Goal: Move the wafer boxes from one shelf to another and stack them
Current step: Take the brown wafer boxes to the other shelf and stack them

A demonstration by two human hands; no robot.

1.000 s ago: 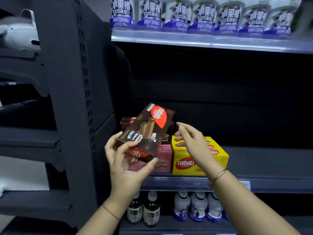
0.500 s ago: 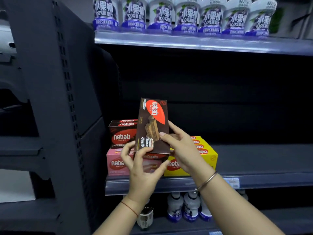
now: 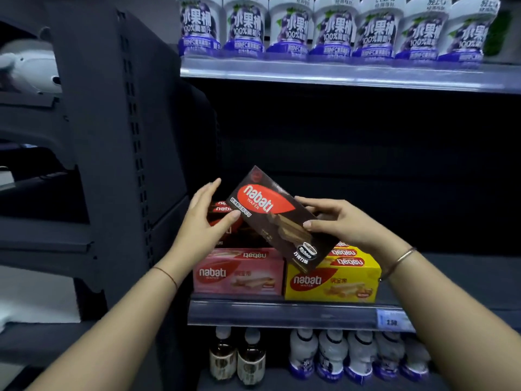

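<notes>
A dark brown nabati wafer box (image 3: pixel 277 218) hangs tilted in the air above the middle shelf (image 3: pixel 282 310). My right hand (image 3: pixel 341 221) grips its right edge, thumb on the front face. My left hand (image 3: pixel 204 218) touches its upper left corner with the thumb, fingers spread. Below stand a pink wafer box (image 3: pixel 239 273) and a yellow wafer box (image 3: pixel 332 280), side by side at the shelf's front left. Brown wafer boxes (image 3: pixel 225 213) are stacked on the pink one, partly hidden behind my left hand.
Purple-labelled juice bottles (image 3: pixel 332 26) line the top shelf. Brown and white bottles (image 3: pixel 310 356) fill the shelf below. A dark perforated upright panel (image 3: pixel 135 165) closes the left side. The right part of the middle shelf (image 3: pixel 465 277) lies dark, with a price tag (image 3: pixel 392 321) at its edge.
The brown box has turned from upright to tilted with its logo at the upper left. My right hand took hold of its right edge; my left hand shifted from its bottom to its left corner.
</notes>
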